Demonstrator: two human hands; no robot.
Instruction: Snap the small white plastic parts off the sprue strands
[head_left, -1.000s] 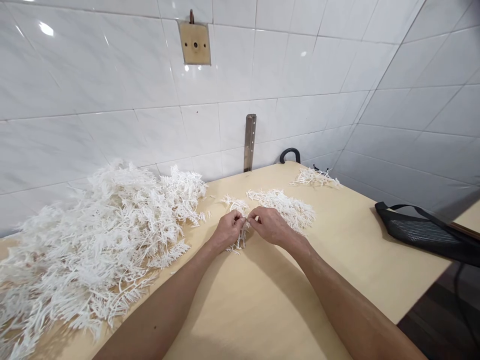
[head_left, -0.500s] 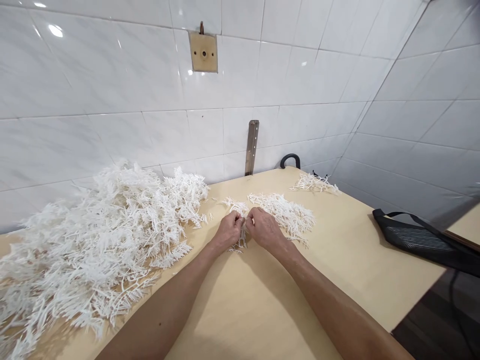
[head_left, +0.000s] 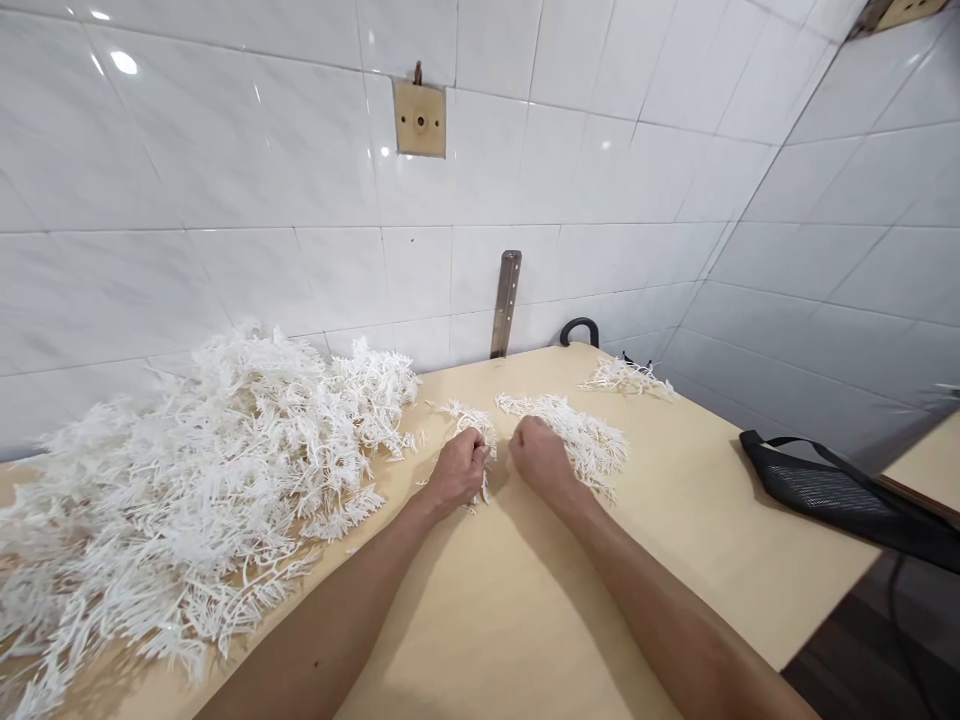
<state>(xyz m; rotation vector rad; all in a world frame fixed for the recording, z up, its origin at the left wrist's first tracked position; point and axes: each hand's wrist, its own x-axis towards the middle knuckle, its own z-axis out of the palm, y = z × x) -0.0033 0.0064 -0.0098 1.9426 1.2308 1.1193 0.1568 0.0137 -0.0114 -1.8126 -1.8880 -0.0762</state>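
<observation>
My left hand (head_left: 459,468) is closed in a pinch on a white branching sprig (head_left: 474,418), whose strands show above and below the fingers. My right hand (head_left: 541,455) is closed a little to the right, apart from the left; its fingertips are turned away and what they hold is hidden. A small pile of white sprigs (head_left: 589,435) lies just beyond and right of my right hand. To the left a large heap of white branching pieces (head_left: 225,490) covers the table (head_left: 480,620).
A few more white sprigs (head_left: 628,377) lie at the back right, near a black curved handle (head_left: 580,325). A black mesh bag (head_left: 832,490) rests on the right edge. Behind the table stands a metal strip (head_left: 506,303) against the tiled wall (head_left: 315,150).
My hands, nearly touching before, have moved apart, the right one going rightward. The view has tilted slightly.
</observation>
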